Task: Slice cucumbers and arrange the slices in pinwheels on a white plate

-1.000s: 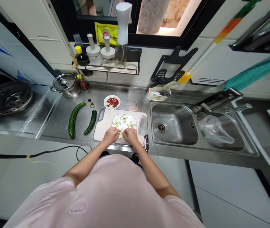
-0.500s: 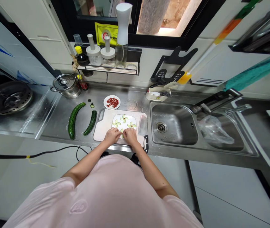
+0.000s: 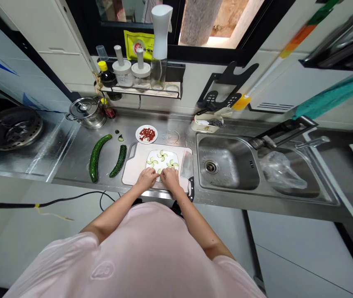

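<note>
On the white cutting board sits a white square plate. Thin green-edged cucumber slices lie on it in pinwheel flowers, at the far, left and right sides. At the plate's near side my left hand and my right hand meet, fingers closed at the fingertips around cucumber slices of a near flower. Those slices are mostly covered by the fingers. A knife lies along the board's right side, its black handle toward me. Behind the board stands a small white plate of chopped red pieces.
Left of the board lie a long cucumber, a shorter cucumber piece and small end scraps. Farther back is a lidded steel pot. The double sink is at right, a plastic bag in its far basin.
Almost nothing differs. My fingertips shift very slightly over the near flower; the plate, board and cucumbers stay where they were.
</note>
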`<state>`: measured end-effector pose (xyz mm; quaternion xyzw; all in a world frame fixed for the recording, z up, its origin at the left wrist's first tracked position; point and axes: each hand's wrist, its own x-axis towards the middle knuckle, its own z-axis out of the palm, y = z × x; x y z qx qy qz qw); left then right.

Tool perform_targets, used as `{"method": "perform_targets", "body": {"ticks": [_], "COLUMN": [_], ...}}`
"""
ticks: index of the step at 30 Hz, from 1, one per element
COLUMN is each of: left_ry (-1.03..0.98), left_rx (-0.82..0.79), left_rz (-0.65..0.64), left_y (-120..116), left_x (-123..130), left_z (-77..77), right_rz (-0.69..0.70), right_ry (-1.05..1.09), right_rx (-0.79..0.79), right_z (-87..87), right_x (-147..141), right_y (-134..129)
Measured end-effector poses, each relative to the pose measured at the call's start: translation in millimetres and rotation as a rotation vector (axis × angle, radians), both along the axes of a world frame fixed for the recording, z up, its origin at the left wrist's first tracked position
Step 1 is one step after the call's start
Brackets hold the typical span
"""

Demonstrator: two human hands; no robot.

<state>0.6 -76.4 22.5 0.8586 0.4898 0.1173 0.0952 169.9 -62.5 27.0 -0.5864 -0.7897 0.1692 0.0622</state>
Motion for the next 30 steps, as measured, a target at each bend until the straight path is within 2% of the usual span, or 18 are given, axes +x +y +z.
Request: {"method": "perform_targets", "body": {"ticks": [7,30], "left_ry": [-0.006,-0.036], "left_rx": [0.007,-0.002], "left_rz": [-0.007,0.004], "left_y": [-0.2,2.4], "left_x": [0.2,2.4], "left_z": [1.2,0.1], "right_rz": [-0.027,0.016], "right_ry": [0.023,-0.049], "right_rx": [0.007,-0.003], "right_z": [2.9,4.2], "right_x": [3.9,3.4], "right_y": [1.7,2.7]}}
